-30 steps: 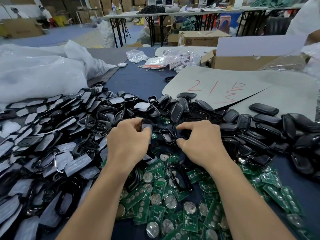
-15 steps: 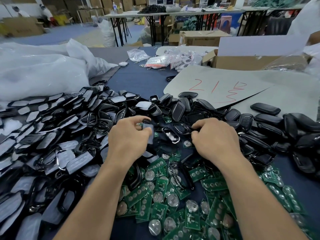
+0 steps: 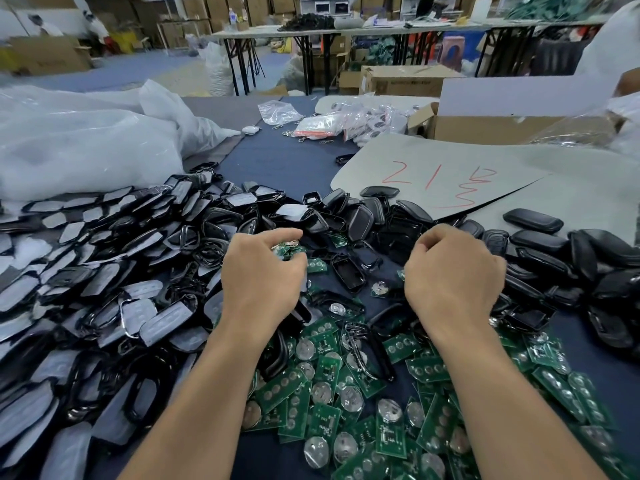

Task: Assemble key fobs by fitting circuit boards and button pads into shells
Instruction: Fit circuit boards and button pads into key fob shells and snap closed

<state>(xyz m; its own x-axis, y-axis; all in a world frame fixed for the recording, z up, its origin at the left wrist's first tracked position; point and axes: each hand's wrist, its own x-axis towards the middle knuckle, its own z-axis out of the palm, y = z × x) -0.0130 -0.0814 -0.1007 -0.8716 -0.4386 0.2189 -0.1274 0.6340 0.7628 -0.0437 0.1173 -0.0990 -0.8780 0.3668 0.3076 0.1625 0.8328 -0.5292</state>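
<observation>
on the dark blue cloth table (image 3: 287,168), your left hand (image 3: 259,271) pinches a green circuit board (image 3: 289,250) amid heaped black plastic shells (image 3: 360,220); your right hand (image 3: 453,271) is curled, contents unclear. white folding tables (image 3: 346,27) and brown cardboard boxes (image 3: 405,81) stand behind.

The left forearm (image 3: 194,393) enters from about 7 o'clock and the right forearm (image 3: 502,393) from about 5 o'clock, both bare and angled toward 12. The left hand (image 3: 263,275) shows its back, with its fingers curled. Thumb and fingertips pinch a green circuit board (image 3: 289,247) at its 1 o'clock side. The right hand (image 3: 453,271), well apart at 3 o'clock of the left, is curled knuckles-up, and its palm side is hidden.
</observation>
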